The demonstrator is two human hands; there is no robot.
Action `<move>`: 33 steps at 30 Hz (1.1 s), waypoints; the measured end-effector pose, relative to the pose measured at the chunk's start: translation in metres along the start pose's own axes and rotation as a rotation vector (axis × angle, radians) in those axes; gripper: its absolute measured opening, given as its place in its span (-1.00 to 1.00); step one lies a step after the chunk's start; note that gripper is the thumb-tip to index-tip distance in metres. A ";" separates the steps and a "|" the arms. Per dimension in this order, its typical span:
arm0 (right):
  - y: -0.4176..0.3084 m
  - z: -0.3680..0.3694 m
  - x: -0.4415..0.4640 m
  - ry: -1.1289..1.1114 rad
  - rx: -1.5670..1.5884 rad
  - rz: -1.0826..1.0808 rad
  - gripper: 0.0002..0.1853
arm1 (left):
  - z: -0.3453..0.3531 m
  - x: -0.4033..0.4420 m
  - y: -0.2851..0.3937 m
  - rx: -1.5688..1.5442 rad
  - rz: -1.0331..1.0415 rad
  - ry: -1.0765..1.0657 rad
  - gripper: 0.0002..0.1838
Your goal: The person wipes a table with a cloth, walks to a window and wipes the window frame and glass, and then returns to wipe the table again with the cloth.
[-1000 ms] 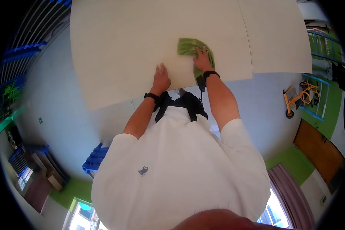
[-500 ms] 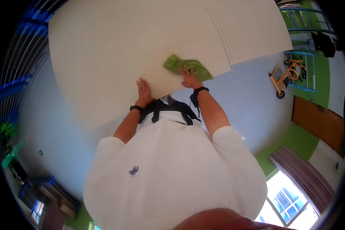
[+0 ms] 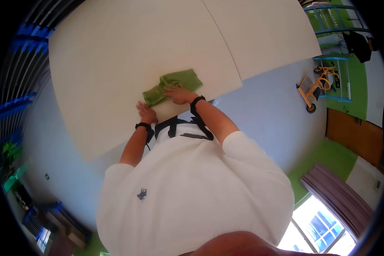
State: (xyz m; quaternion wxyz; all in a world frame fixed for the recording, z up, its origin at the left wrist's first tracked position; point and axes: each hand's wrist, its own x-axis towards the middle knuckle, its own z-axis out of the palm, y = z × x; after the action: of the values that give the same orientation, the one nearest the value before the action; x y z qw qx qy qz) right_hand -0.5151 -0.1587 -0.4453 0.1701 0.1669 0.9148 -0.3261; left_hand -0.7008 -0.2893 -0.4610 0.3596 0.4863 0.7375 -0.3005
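Note:
A crumpled green cloth [image 3: 183,79] lies on the large pale tabletop [image 3: 128,47], close to the edge nearest my body. My right hand [image 3: 179,94] presses down on the cloth with its fingers stretched out over it. To the left, my left hand [image 3: 146,113] rests flat on the tabletop near the edge, its fingers extended. Its fingertips are just below the cloth's left end, and nothing is in it. Each wrist wears a black band.
A second pale panel [image 3: 273,34] adjoins the tabletop on the right. Blue-framed racks [image 3: 15,98] stand along the left. At the right are a yellow tricycle [image 3: 315,85], light-blue metal frames [image 3: 339,32] and a person in dark clothing [image 3: 357,47]. Grey floor [image 3: 260,111] surrounds the table.
My right hand has slid left along the table, carrying the green cloth with it toward my left hand. My left hand has shifted slightly left and toward my body. The view has moved somewhat.

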 end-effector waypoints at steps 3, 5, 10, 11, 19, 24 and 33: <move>0.053 -0.015 -0.052 0.170 0.021 0.197 -0.22 | -0.004 0.000 0.022 -0.052 -0.175 -0.007 0.15; 0.114 -0.036 -0.099 0.200 0.016 0.280 -0.19 | -0.007 0.009 0.035 -0.269 -0.261 0.131 0.15; 0.281 -0.047 -0.213 0.409 0.205 0.574 -0.19 | -0.023 0.013 0.091 -0.460 -0.335 0.206 0.09; 0.297 -0.050 -0.216 0.399 0.218 0.569 -0.19 | -0.025 0.011 0.113 -0.486 -0.288 0.250 0.07; 0.233 -0.041 -0.188 0.455 0.426 0.362 -0.37 | -0.069 0.033 0.312 -0.389 0.436 0.490 0.03; 0.212 -0.015 -0.185 0.482 0.174 0.361 -0.35 | -0.072 0.036 0.363 -0.364 0.016 0.405 0.14; 0.331 -0.041 -0.305 0.516 0.087 0.734 -0.33 | -0.067 0.026 0.370 -0.390 -0.084 0.609 0.00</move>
State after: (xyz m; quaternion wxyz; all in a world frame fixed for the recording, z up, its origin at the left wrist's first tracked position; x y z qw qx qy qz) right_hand -0.1148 0.0507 -0.4660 0.0335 0.5632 0.7930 -0.2300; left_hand -0.3779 -0.0948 -0.4792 0.1967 0.4451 0.8735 -0.0099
